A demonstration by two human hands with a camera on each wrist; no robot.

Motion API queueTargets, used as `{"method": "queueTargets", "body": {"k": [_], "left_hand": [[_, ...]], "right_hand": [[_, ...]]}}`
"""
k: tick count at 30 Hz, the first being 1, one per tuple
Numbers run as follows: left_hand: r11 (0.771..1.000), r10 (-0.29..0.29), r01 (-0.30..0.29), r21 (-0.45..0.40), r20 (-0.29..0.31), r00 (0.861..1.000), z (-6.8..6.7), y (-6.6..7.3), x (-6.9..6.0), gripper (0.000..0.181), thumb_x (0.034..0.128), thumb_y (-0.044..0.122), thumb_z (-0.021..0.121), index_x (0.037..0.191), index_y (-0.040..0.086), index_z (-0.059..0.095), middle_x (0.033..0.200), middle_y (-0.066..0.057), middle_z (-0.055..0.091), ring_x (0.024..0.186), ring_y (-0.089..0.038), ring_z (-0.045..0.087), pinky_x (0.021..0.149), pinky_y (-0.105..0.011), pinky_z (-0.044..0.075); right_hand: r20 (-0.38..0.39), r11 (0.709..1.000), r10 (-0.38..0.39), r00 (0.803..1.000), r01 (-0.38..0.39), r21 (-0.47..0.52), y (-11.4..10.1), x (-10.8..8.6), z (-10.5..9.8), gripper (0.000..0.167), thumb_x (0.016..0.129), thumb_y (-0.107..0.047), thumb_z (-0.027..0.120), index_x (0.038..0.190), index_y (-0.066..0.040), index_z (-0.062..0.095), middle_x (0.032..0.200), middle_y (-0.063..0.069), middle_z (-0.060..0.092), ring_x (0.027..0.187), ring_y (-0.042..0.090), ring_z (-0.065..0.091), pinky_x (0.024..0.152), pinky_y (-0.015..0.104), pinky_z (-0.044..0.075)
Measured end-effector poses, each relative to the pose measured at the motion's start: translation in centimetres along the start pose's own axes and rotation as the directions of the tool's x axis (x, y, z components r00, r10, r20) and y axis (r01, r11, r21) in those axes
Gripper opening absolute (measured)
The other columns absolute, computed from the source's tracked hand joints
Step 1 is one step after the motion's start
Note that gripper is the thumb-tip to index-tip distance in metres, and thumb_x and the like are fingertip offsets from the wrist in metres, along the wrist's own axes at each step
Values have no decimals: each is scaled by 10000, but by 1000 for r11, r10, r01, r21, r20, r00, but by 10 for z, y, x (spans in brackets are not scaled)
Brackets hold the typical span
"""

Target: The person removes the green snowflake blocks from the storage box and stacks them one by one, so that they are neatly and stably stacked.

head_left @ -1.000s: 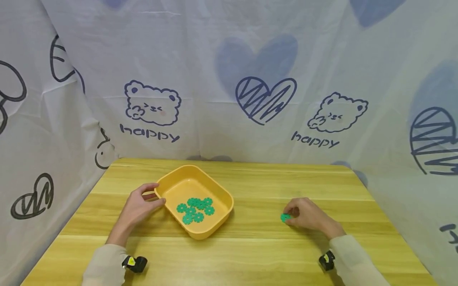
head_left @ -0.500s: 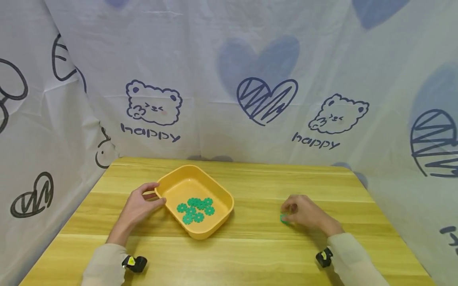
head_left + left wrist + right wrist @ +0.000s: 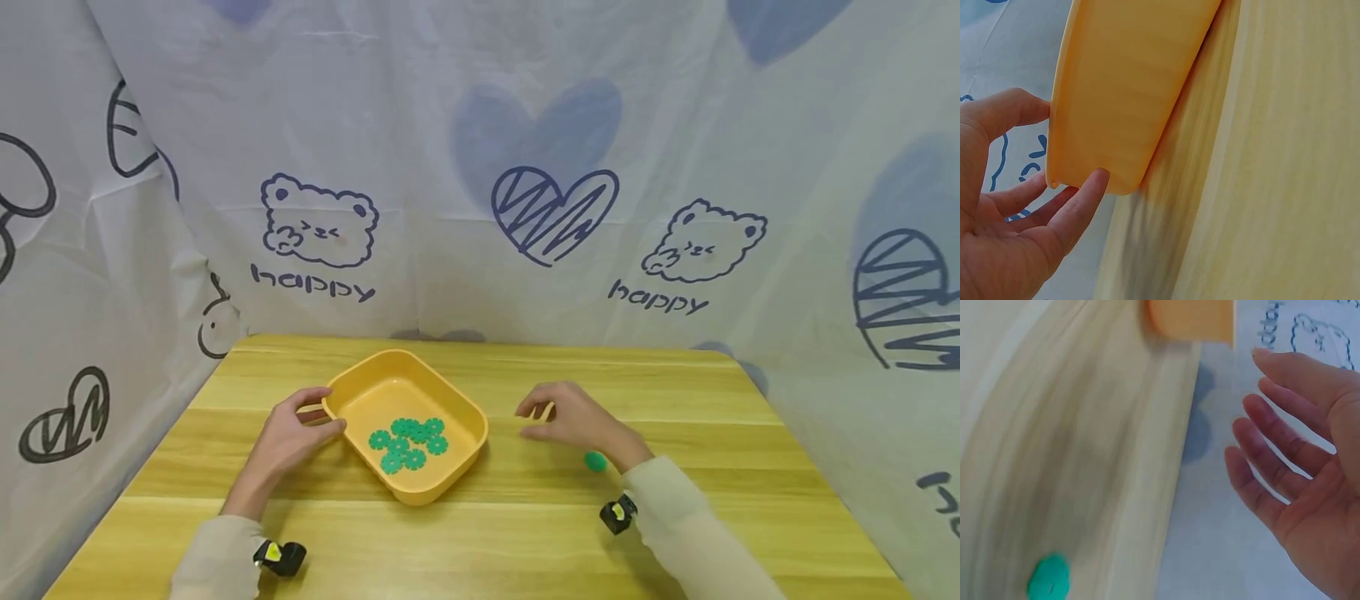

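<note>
Cream cloth covered both forearms at the near side of the wooden table (image 3: 525,542), the left sleeve (image 3: 219,558) and the right sleeve (image 3: 693,529) each reaching almost to the wrist. A black device (image 3: 287,558) with a yellow patch sat at the left wrist, and a similar black unit (image 3: 617,515) at the right. Just beyond that unit, on the right, a single green disc (image 3: 596,461) lay on the wood, near the right wrist and touched by neither hand.

Further left stood the yellow tray (image 3: 450,479). The left hand (image 3: 288,433) gripped its left corner, fingers and thumb bent around the rim and wall. Inside, toward the near right, toothed green discs (image 3: 410,431) lay in a loose cluster, some overlapping. Right of the tray and apart from it, the right hand (image 3: 573,417) hung above the table, fingers loosely bent and grasping nothing.

Past the table's far edge hung a pale cloth (image 3: 435,292) printed with hearts, bear faces and the word "happy".
</note>
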State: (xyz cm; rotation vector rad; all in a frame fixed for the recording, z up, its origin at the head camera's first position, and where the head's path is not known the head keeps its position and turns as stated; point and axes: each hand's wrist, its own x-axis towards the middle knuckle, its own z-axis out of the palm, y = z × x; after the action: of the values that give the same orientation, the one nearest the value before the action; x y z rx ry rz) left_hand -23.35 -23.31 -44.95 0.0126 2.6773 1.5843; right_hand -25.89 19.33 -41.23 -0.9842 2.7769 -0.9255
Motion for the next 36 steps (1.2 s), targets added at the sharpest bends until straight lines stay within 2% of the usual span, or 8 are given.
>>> {"method": "queueTargets", "body": {"k": [5, 10, 15, 21, 24, 29, 36], "left_hand": [[1000, 1, -1, -3, -4, 1000, 0, 0, 0, 687, 934, 222, 748, 1506, -9, 448, 1548, -274, 447, 1358, -455, 558, 1052, -450, 559], [1000, 5, -5, -7, -5, 1000, 0, 0, 0, 682, 932, 212, 747, 1504, -11, 451, 1547, -277, 452, 1352, -454, 563, 1028, -420, 575], [1000, 9, -9, -18, -3, 1000, 0, 0, 0, 687, 928, 212, 751, 1504, -14, 451, 1544, -278, 455, 1348, -454, 567, 1001, -380, 589], [1000, 10, -10, -14, -6, 1000, 0, 0, -1, 683, 929, 213, 751, 1500, -16, 455, 1542, -280, 454, 1348, -457, 566, 1032, -423, 573], [1000, 9, -10, -14, -7, 1000, 0, 0, -1, 684, 928, 216, 753, 1499, -15, 457, 1542, -282, 454, 1348, -457, 566, 1043, -438, 565], [1000, 6, -7, -14, -8, 1000, 1, -1, 0, 689, 928, 218, 753, 1504, -11, 453, 1543, -280, 453, 1350, -458, 562, 1053, -452, 558], [1000, -2, 2, -10, -10, 1000, 1, -1, 0, 694, 926, 232, 758, 1504, -3, 453, 1543, -271, 455, 1353, -450, 563, 1059, -449, 555]], "right_hand": [[3, 996, -85, 996, 85, 39, -20, 26, 12, 209, 896, -159, 801, 1075, -56, 771, 1046, 97, 769, 934, 247, 694, 808, 402, 635], [31, 987, -134, 990, 131, 93, -36, 48, 26, 213, 888, -115, 800, 1083, -38, 767, 1071, 136, 769, 956, 294, 712, 833, 356, 634], [92, 979, -155, 984, 140, 150, -44, 66, 43, 240, 897, -123, 796, 1102, -5, 759, 1100, 182, 757, 982, 329, 711, 864, 385, 634], [172, 977, -164, 971, 136, 162, -55, 82, 63, 255, 914, -82, 768, 1140, 35, 743, 1138, 203, 754, 1018, 368, 701, 911, 432, 620], [187, 985, -152, 970, 133, 112, -60, 88, 72, 251, 916, -77, 768, 1147, 21, 748, 1138, 172, 763, 1015, 332, 706, 898, 380, 623], [191, 992, -105, 976, 116, -43, -69, 95, 84, 235, 902, -93, 791, 1126, -26, 766, 1118, 99, 775, 1003, 229, 704, 845, 197, 573], [182, 972, -55, 982, 94, -213, -70, 102, 96, 265, 893, -47, 778, 1157, -68, 773, 1193, 49, 769, 1144, 181, 700, 996, 242, 562]]}}
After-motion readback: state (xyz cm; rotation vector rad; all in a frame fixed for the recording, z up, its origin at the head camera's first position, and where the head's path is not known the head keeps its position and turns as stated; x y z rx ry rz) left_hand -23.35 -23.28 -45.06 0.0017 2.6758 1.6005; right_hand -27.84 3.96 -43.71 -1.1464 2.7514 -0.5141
